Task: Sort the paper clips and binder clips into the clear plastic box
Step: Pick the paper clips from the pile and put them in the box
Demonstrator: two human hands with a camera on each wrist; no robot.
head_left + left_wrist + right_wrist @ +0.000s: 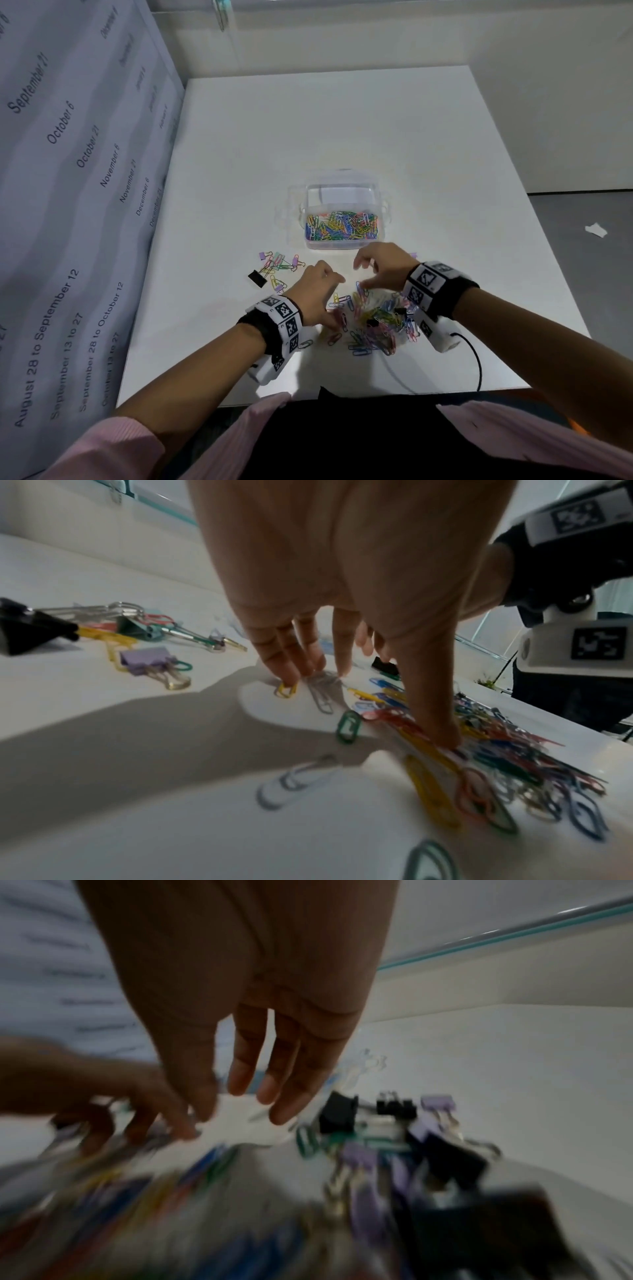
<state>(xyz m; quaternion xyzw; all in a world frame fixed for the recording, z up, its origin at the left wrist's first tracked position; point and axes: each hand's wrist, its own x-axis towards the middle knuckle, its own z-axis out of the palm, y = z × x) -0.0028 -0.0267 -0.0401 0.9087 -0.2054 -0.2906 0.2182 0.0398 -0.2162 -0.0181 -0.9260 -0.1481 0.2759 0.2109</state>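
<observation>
A clear plastic box (pixel 342 241) stands mid-table, its near part full of coloured paper clips (pixel 342 224). In front of it lies a loose pile of paper clips (pixel 375 323) with a few small black binder clips in it. My left hand (pixel 337 301) reaches down at the pile's left edge; its fingers (pixel 291 669) touch a yellow clip (pixel 286 690) and the thumb presses on the pile (pixel 496 756). My right hand (pixel 361 274) hovers over the pile's far edge, fingers (pixel 270 1096) hanging loosely with nothing in them. The right wrist view is blurred.
A small group of pastel binder clips (pixel 277 265) and a black binder clip (pixel 257 278) lie left of the hands. More binder clips (pixel 428 1137) sit by my right wrist. A date-printed panel (pixel 68 171) walls the left side. A black cable (pixel 478 359) runs off the table's near edge.
</observation>
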